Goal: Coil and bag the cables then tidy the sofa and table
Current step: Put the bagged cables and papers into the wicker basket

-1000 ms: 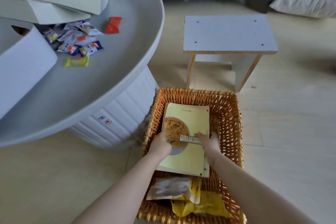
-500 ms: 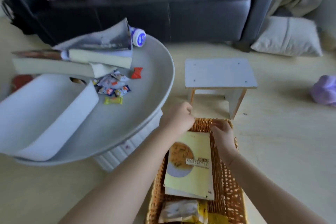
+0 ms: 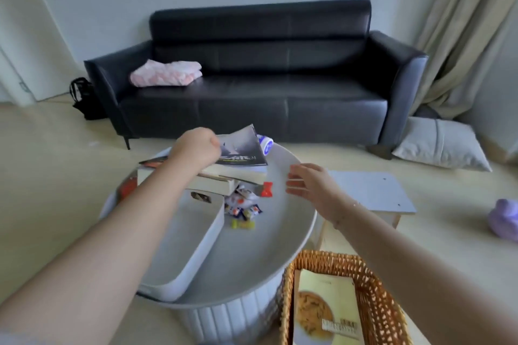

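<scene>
I see the magazine (image 3: 241,148) at frame centre, just beside my curled, empty left hand (image 3: 196,148); my right hand (image 3: 308,185) hovers open over the table (image 3: 280,238).

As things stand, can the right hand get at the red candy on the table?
Probably yes. The right hand is open, its fingertips pointing at the red candy, which lies in the open on the round table with nothing between them.

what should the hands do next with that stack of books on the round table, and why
Probably lower the left hand onto the magazine topping the book stack and lift it towards the wicker basket. One yellow book already lies there, both hands hold nothing, and the left hovers right over the stack.
</scene>
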`<state>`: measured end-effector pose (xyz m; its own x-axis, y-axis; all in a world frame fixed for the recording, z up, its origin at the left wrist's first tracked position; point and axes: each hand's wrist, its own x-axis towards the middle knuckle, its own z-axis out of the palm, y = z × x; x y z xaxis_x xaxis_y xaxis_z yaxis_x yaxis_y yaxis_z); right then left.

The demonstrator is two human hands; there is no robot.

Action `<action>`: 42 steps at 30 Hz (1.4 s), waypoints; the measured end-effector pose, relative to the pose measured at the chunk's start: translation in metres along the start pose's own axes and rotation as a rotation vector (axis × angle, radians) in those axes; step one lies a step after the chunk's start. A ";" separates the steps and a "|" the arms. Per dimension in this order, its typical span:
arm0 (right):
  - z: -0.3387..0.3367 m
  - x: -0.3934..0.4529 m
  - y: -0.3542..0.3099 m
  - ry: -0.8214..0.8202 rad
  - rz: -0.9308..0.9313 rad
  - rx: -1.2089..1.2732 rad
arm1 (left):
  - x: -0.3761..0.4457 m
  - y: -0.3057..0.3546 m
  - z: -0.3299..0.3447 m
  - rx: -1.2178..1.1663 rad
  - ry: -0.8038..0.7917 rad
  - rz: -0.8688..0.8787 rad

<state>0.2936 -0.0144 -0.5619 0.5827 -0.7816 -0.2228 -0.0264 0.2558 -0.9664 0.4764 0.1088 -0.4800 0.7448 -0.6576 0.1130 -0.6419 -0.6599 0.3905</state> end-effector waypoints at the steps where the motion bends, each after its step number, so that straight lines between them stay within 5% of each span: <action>1: 0.010 0.010 -0.001 0.000 0.021 -0.040 | 0.007 -0.019 0.000 0.016 -0.008 -0.055; 6: 0.060 0.059 0.005 -0.006 0.218 -0.119 | 0.024 -0.090 0.013 0.005 0.076 -0.386; 12: 0.087 0.089 0.040 0.055 0.263 -0.028 | 0.028 -0.136 0.049 -0.728 0.116 -0.679; 19: 0.084 0.084 0.064 -0.092 0.188 0.368 | 0.027 -0.148 0.060 -0.887 0.247 -0.580; 23: 0.075 0.082 0.061 -0.143 0.115 0.378 | 0.023 -0.139 0.063 -1.029 0.327 -0.510; 37: 0.066 0.059 0.047 -0.257 0.096 0.571 | -0.013 -0.122 0.026 -1.443 0.235 -0.413; 42: 0.056 0.040 0.044 -0.170 0.077 0.396 | -0.028 -0.122 0.022 -1.478 0.105 -0.461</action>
<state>0.3609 -0.0024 -0.6065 0.7177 -0.6552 -0.2357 0.2192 0.5339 -0.8167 0.5295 0.2000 -0.5515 0.8700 -0.4361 -0.2302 0.3363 0.1835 0.9237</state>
